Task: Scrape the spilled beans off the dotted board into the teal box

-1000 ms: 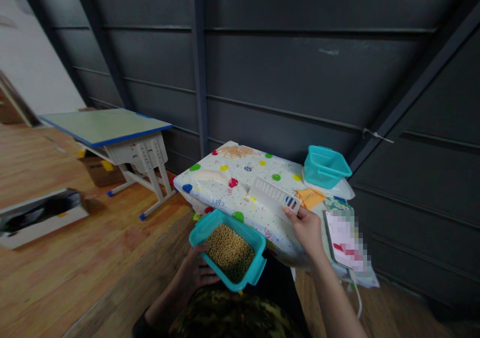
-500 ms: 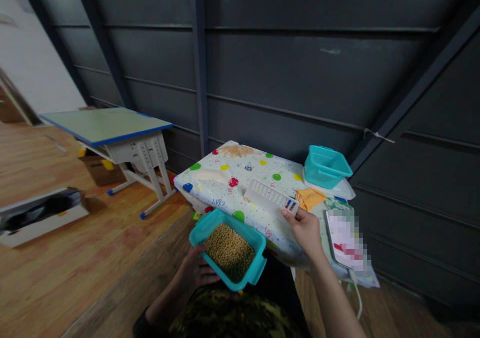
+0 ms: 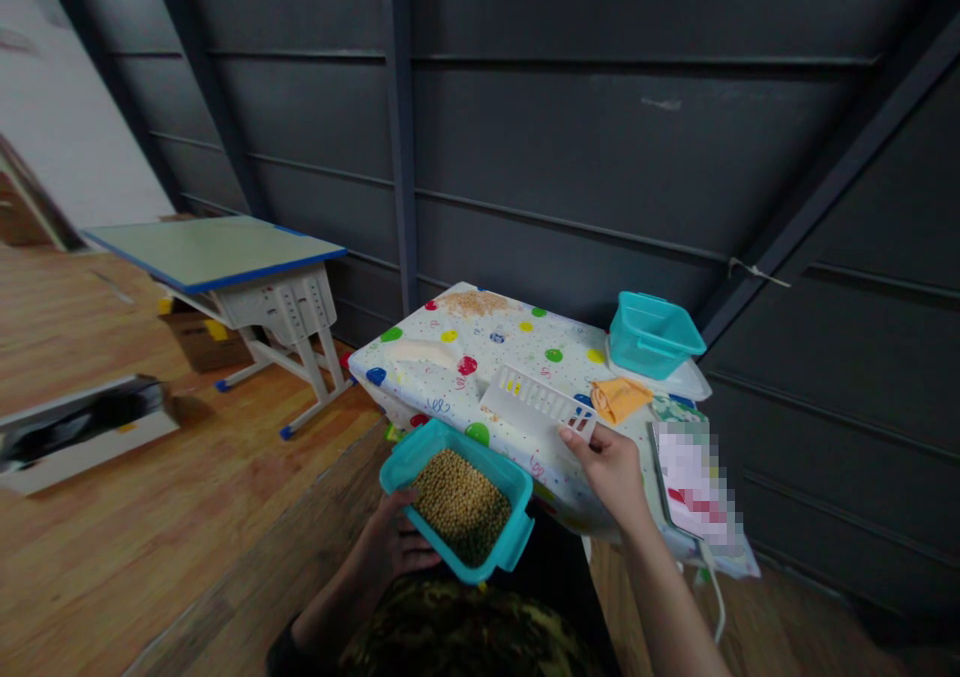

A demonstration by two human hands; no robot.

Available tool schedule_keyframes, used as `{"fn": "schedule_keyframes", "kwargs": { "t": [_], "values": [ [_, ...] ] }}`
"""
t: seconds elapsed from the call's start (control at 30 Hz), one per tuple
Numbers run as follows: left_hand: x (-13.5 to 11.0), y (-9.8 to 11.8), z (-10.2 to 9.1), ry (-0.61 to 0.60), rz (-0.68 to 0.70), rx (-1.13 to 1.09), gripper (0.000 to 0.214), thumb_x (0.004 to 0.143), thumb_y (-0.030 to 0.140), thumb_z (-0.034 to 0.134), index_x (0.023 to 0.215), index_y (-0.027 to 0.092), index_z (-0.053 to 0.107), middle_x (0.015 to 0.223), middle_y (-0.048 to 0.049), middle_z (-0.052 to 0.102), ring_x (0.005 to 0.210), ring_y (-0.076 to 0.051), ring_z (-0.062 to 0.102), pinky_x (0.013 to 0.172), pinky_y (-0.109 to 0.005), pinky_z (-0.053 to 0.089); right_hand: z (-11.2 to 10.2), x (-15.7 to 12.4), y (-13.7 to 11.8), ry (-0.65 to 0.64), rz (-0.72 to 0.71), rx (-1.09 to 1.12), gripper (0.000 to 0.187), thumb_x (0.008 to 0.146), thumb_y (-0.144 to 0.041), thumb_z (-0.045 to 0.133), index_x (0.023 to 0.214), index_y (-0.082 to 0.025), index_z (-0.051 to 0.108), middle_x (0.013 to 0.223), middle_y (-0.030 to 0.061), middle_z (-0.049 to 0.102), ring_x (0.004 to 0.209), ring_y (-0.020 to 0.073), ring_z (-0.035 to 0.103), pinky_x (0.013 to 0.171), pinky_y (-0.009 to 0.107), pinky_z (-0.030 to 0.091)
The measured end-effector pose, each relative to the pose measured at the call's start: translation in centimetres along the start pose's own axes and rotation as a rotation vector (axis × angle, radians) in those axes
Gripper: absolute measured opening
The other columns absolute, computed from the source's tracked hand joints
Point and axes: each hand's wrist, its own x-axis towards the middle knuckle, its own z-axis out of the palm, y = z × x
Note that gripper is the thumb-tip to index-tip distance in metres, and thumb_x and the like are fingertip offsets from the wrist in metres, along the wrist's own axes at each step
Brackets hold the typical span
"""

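Note:
Close to my body, my left hand [image 3: 401,532] grips the near-left side of a teal plastic tub [image 3: 517,497], its thumb over the rim. Round tan soybeans [image 3: 459,502] fill much of that tub. My right hand [image 3: 606,462] pinches the right end of a white slotted plastic piece [image 3: 521,412], like a small tray or rack, held low over the patterned tablecloth [image 3: 420,387]. A few tan bits [image 3: 487,412] show by its left end. Whether the piece touches the cloth I cannot tell.
A pile of tan grains [image 3: 474,303] lies at the table's far edge. At the right are another teal tub [image 3: 654,337] on a white lid [image 3: 694,380], an orange cloth [image 3: 621,397] and a tablet-like device [image 3: 694,487] with a cable. A green-topped desk [image 3: 217,247] stands left.
My right hand has tilted the white slotted piece, so its slots show more clearly and its left end sits slightly lower and farther left. The left hand and tub stay nearly still.

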Motion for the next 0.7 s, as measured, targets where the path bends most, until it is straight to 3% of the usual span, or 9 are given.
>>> {"fn": "schedule_keyframes", "kwargs": {
  "t": [0.33, 0.53, 0.7],
  "values": [
    [-1.9, 0.7, 1.8, 0.063, 0.023, 0.058, 0.028, 0.098, 0.039, 0.053, 0.115, 0.018, 0.057, 0.084, -0.0109, 0.07, 0.073, -0.031, 0.076, 0.076, -0.045, 0.066, -0.3, -0.9, 0.0, -0.007, 0.035, 0.001, 0.048, 0.082, -0.061, 0.071, 0.089, -0.016, 0.086, 0.09, 0.0134, 0.085, 0.076, 0.033, 0.075, 0.067, 0.039, 0.053],
    [-1.9, 0.8, 1.8, 0.049, 0.029, 0.054, 0.033, 0.099, 0.04, 0.053, 0.121, 0.015, 0.054, 0.088, -0.0115, 0.068, 0.073, -0.031, 0.074, 0.075, -0.045, 0.064, -0.3, -1.3, -0.9, -0.017, 0.032, 0.056, 0.044, 0.082, -0.058, 0.072, 0.091, -0.017, 0.086, 0.096, 0.0136, 0.085, 0.082, 0.0345, 0.077, 0.072, 0.041, 0.057],
    [-2.1, 0.3, 1.7, 0.024, 0.039, 0.046, 0.036, 0.098, 0.039, 0.053, 0.126, 0.015, 0.053, 0.085, -0.0089, 0.067, 0.071, -0.03, 0.072, 0.077, -0.046, 0.062, -0.5, -1.9, -1.4, -0.03, 0.013, 0.017, 0.045, 0.083, -0.059, 0.07, 0.08, -0.017, 0.084, 0.08, 0.0106, 0.082, 0.067, 0.0279, 0.069, 0.06, 0.035, 0.051]
  ]
}}
